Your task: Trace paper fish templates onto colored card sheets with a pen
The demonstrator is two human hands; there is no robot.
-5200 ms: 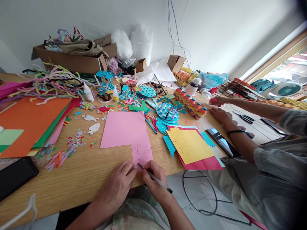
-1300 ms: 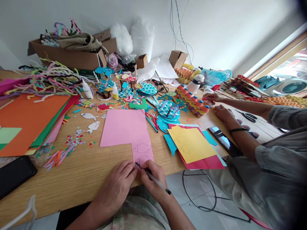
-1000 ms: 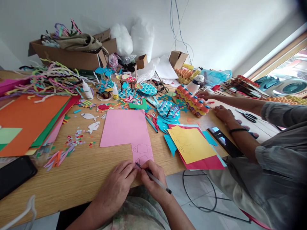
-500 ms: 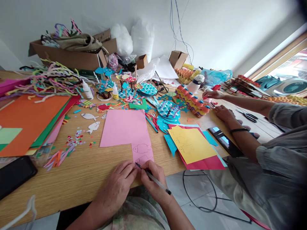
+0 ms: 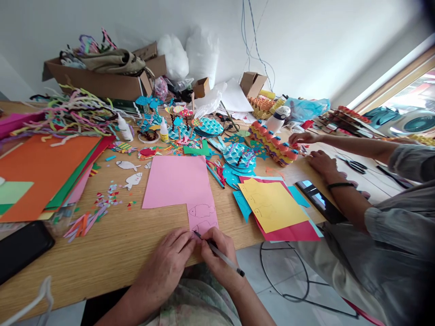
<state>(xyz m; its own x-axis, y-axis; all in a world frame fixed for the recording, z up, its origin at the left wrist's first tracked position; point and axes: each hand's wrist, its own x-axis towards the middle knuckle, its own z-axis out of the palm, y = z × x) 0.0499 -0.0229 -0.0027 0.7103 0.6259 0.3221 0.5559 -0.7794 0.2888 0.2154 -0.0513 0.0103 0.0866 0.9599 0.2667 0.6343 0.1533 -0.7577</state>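
Note:
A pink sheet [image 5: 178, 181] lies on the table, with a narrow strip running toward me at its lower right. Two fish outlines are drawn in dark ink on that strip, one above the other. My right hand [image 5: 219, 256] is closed around a pen [image 5: 224, 258], its tip touching the lower fish near the head. Beside it, my left hand [image 5: 170, 258] lies flat at the strip's lower left, fingers extended and fingertips at the paper. Both hands partly cover the strip's near end.
White paper fish [image 5: 132, 180] and paper scraps [image 5: 102, 206] lie to the left, past a black phone [image 5: 23, 249]. Coloured sheets [image 5: 50, 167] are stacked there. Yellow paper [image 5: 277, 206] sits on red at right. A co-worker's hands [image 5: 321, 163] work near an egg-carton craft [image 5: 273, 145].
The pen tip has stayed on the lower fish, with only a slight movement of my right hand. The co-worker's hands have shifted slightly near the egg-carton craft.

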